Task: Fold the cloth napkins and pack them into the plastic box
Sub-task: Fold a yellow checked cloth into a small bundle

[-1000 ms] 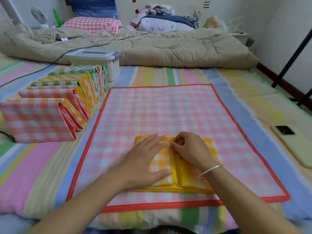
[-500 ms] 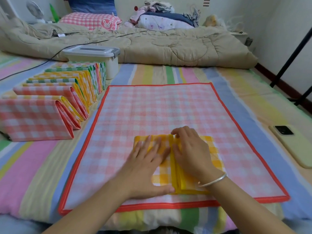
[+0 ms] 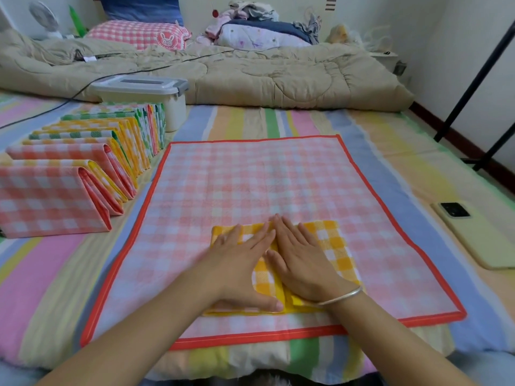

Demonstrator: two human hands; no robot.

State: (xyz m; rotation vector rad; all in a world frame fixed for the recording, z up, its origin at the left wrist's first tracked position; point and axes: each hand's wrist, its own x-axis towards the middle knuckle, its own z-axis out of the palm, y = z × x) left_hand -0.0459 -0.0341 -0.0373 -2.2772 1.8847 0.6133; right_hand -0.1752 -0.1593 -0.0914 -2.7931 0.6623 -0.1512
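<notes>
Yellow checked napkin [image 3: 328,240], folded into a small rectangle, lies in the lower centre of the frame under both hands. The fingers of the left hand [image 3: 239,263] are straight and spread, pressed flat on its left half. Those of the right hand [image 3: 301,263] are straight too, flat on the right half, and the two sets of fingertips meet at the napkin's far edge. Neither hand grips anything. A silver bangle [image 3: 342,296] circles the right wrist.

The napkin rests on a larger pink checked cloth [image 3: 250,185] with a red border, spread open over a pastel striped sheet [image 3: 41,274]. At the left of the frame a row of folded napkins [image 3: 83,162] in pink, yellow and green stands on edge, running back to the plastic box [image 3: 145,93] in the upper left, whose lid seems to be on. A black cable [image 3: 55,104] passes beside the box. A phone [image 3: 473,235] lies on the sheet at the right edge. Across the top stretches a rumpled beige quilt [image 3: 278,76], with a pink checked pillow [image 3: 139,33] and a small fan [image 3: 44,18] behind it. Black stand legs [image 3: 479,79] lean at the upper right against the pale wall.
</notes>
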